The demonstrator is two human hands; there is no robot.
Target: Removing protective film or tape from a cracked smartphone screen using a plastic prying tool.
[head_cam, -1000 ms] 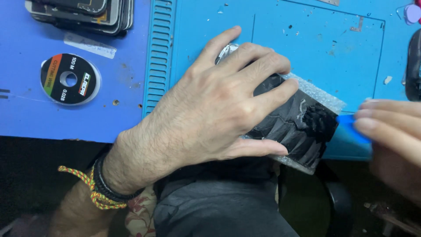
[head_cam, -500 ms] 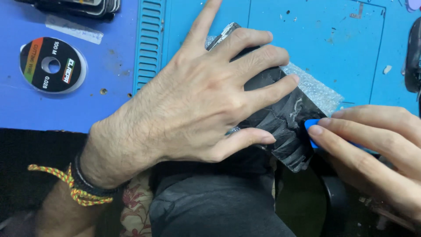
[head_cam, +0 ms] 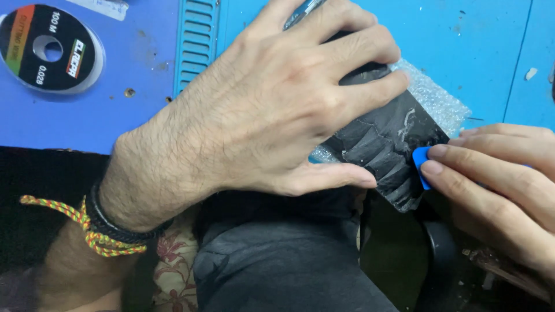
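Note:
My left hand (head_cam: 277, 98) lies flat, fingers spread, on a black flat device (head_cam: 387, 144) with a cracked, flaking surface, pressing it down on a piece of bubble wrap (head_cam: 439, 98) at the near edge of the blue mat (head_cam: 462, 40). My right hand (head_cam: 497, 185) comes in from the right and pinches a small blue plastic pick (head_cam: 421, 164), its tip against the device's lower right edge. Most of the device is hidden under my left hand.
A round black spool with a coloured label (head_cam: 49, 49) lies on the blue table at top left. A ribbed strip (head_cam: 196, 43) runs along the mat's left side. Below the table edge are my dark trousers (head_cam: 277, 266) and a flowered cloth (head_cam: 173, 260).
My right hand has moved in from the right with the blue pick until it touches the device's edge. My left hand stays pressed on the device. The view has shifted closer.

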